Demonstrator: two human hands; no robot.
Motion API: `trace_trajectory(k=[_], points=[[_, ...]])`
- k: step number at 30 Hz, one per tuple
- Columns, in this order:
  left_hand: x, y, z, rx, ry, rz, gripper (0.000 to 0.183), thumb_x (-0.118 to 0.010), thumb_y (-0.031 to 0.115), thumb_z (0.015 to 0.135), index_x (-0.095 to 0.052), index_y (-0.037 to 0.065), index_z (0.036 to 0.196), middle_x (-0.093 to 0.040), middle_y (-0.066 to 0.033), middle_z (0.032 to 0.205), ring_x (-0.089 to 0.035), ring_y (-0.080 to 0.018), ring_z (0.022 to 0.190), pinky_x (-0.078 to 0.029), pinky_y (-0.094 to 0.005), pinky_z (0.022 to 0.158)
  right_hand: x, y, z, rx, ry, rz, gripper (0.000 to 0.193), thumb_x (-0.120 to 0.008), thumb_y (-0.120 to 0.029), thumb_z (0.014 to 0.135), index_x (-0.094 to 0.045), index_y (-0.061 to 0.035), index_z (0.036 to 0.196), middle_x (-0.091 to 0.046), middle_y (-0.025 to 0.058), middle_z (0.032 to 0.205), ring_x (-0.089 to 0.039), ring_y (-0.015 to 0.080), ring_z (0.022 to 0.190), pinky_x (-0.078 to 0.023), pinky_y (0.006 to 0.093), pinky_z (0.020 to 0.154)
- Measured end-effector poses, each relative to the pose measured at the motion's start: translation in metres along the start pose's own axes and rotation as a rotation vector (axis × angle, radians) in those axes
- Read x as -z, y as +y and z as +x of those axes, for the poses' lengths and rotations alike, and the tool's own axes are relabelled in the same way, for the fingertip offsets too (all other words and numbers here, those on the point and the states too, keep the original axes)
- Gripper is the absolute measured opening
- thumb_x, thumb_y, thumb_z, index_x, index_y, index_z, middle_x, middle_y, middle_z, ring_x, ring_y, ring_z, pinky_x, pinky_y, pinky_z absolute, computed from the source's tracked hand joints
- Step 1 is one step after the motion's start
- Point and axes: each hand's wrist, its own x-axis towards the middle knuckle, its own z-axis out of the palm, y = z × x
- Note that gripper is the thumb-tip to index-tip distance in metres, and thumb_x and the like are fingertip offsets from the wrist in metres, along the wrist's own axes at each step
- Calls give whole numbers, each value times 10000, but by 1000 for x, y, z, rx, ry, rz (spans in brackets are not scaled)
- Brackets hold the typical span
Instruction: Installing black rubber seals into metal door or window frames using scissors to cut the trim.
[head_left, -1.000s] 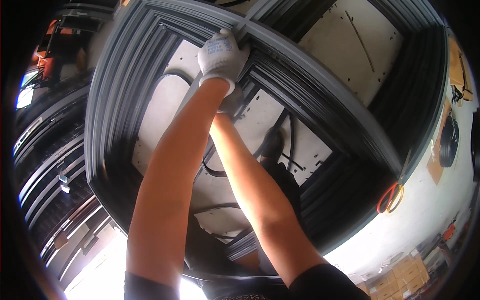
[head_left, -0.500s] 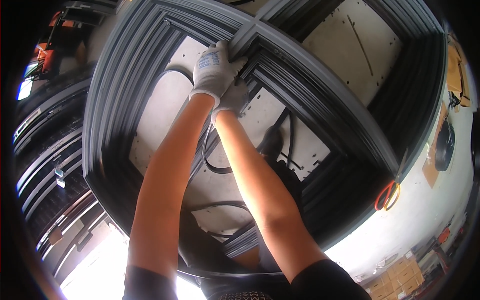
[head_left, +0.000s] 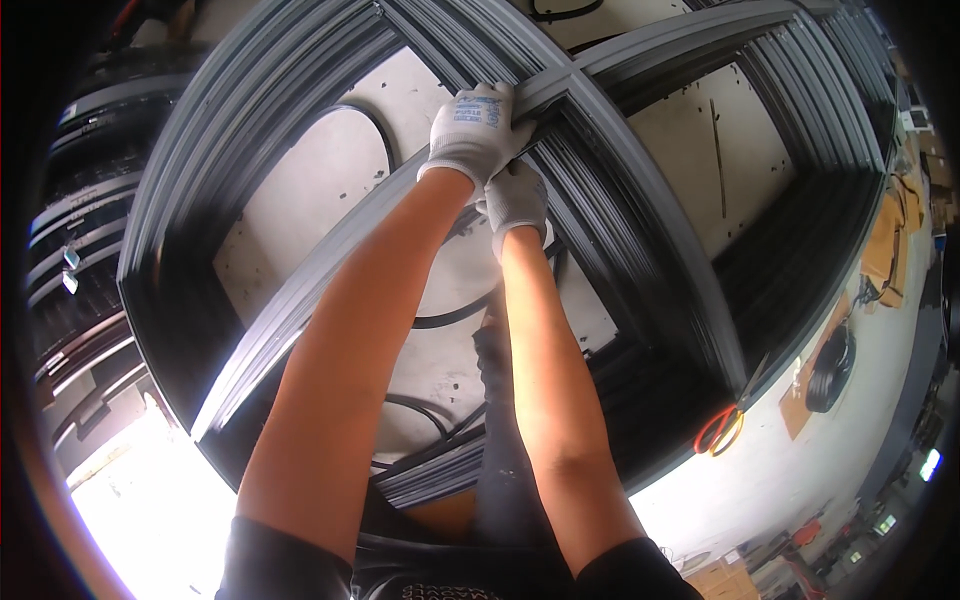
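Observation:
My left hand (head_left: 475,130), in a white knitted glove, is closed over a grey bar of the top frame (head_left: 330,265), close to where its bars cross. Its fingertips are hidden behind the bar. Just below and to the right, my right hand (head_left: 517,207), gloved too, has curled fingers beside the inner edge; what they hold is hidden. The frame tops a stack of dark grey profile frames (head_left: 200,190). Inside its openings a thin black strip (head_left: 375,120) lies in loops, one passing beneath my hands.
Scissors (head_left: 718,432) with red and yellow handles rest at the stack's right edge. A black coil (head_left: 830,370) lies on the pale floor to the right, near brown cardboard (head_left: 880,240). Long dark profiles (head_left: 90,215) fill racks on the left. A long dark sliver lies inside the upper right opening.
The view has shifted, so the scissors and stack sit further left. My right hand has come down out from under the left one. The left hand remains on the bar near the crossing.

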Motion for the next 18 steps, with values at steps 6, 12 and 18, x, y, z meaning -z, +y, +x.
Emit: trace_trajectory(k=[6,12,18], points=[[-2,-1,-1,-14,9,-11,547,-637,493,909,-571,29,1190,-649,-184,1164,-631,-337,1128,-520,-430,961,8,1,-14,45,38,-314,508,-487,-470,951,-675,-58,1181,-673,205,1194,-645,374,1097,-502,433,932],[-7,-4,-1,-51,62,4,534,-625,482,912,-575,30,1192,-654,-185,1168,-636,-343,1119,-524,-423,955,82,-1,-18,420,210,-917,373,-520,-430,961,-702,-107,1002,-726,145,959,-699,337,900,-550,454,796],[-12,-4,-1,-61,79,1,528,-611,476,920,-593,23,1193,-663,-180,1158,-638,-334,1116,-526,-413,948,118,-12,20,274,-52,-177,153,-638,-188,964,-673,-46,1009,-719,70,832,-656,159,660,-526,268,619]])
